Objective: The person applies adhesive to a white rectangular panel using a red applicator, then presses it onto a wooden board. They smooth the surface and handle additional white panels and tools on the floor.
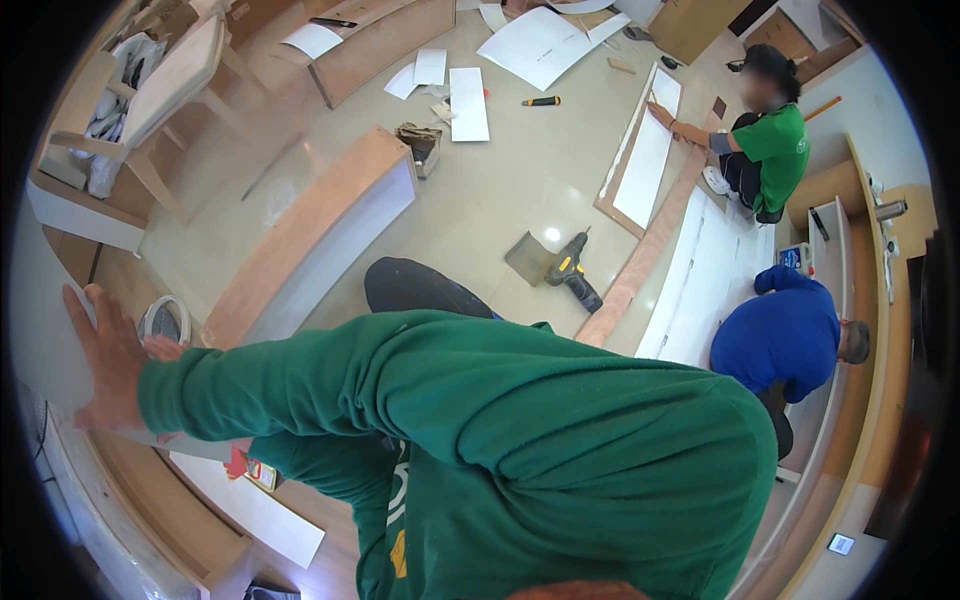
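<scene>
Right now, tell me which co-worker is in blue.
The nearer co-worker, bent forward in a blue top; the farther co-worker wears green and reaches over a white strip.

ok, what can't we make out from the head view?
Left hand: head view, mostly hidden behind the right sleeve; grip unclear.
Pale panel at the right hand: head view, left side cut off by the dark fisheye rim.
Small bright square, lower right: head view, too small to identify.
</scene>
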Demonstrator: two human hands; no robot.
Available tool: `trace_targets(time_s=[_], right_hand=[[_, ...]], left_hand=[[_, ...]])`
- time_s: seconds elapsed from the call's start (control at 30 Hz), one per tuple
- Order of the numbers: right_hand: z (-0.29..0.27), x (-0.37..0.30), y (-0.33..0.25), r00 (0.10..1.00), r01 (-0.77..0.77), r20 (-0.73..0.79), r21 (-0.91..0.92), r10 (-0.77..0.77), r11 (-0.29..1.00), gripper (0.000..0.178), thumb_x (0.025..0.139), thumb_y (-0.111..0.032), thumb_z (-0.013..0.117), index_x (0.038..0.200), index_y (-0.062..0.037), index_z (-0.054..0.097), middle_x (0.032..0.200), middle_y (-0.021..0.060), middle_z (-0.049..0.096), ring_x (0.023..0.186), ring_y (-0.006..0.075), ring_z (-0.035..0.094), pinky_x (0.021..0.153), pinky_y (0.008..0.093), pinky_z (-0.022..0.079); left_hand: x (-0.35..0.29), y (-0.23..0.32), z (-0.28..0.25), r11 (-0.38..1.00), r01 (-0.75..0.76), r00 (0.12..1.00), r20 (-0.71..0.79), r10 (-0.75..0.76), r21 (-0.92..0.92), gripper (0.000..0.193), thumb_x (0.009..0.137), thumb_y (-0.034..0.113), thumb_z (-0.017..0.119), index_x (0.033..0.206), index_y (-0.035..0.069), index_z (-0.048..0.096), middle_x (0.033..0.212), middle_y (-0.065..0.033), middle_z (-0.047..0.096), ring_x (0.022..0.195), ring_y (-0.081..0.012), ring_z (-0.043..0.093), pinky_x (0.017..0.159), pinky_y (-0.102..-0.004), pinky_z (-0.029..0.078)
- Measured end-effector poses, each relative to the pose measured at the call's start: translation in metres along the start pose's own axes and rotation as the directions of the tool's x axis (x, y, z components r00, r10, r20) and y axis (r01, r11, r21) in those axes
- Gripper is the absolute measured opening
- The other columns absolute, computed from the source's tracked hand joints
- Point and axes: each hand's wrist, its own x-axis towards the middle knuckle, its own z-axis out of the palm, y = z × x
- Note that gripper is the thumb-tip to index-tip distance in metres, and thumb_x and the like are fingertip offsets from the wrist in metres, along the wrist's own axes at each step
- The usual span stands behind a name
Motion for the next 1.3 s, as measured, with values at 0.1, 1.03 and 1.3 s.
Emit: trace_targets(time_s=[0.1, 1.03, 1.3], right_hand=[[-0.011, 0.002, -0.003, 0.998, -0.052, 0.043, 0.026, 0.051, 0.998, 0.141, 0.057, -0.027, 0.092, 0.155, -0.0012, -0.006, 0.154, 0.0336, 0.009, 0.144, 0.0511, 0.017, 0.119, 0.0548, 0.022], [0.023, 0.069, -0.022, 0.887, 0.461, -0.003, -0.046, -0.462, 0.886, 0.130, 0.055, -0.055, 0.092, 0.145, 0.0154, 0.030, 0.146, 0.0333, 0.034, 0.137, 0.0427, 0.035, 0.116, 0.0456, 0.030], [0.062, 0.079, 0.028, 0.843, 0.536, 0.187, -0.206, -0.505, 0.819, 0.118, 0.059, -0.044, 0.095, 0.143, 0.0137, 0.036, 0.138, 0.0292, 0.049, 0.127, 0.0347, 0.051, 0.111, 0.0409, 0.038]], left_hand=[[0.002, 0.002, 0.003, 1.000, -0.003, 1.000, 0.001, 0.003, 0.018, 0.091, 0.096, 0.069, 0.035, 0.157, 0.005, 0.016, 0.157, -0.0137, 0.032, 0.141, -0.0270, 0.036, 0.117, -0.0396, 0.030], [-0.092, -0.104, 0.012, 0.732, -0.119, 0.986, 0.169, 0.006, 0.671, 0.067, 0.094, 0.031, 0.068, 0.144, -0.003, 0.039, 0.136, -0.0134, 0.056, 0.127, -0.0227, 0.052, 0.102, -0.0372, 0.045], [-0.150, -0.170, -0.163, -0.142, 0.259, 0.949, -0.224, 0.224, 0.955, 0.085, 0.084, 0.055, 0.068, 0.145, 0.003, 0.040, 0.140, -0.0267, 0.045, 0.131, -0.0463, 0.041, 0.105, -0.0640, 0.033]])
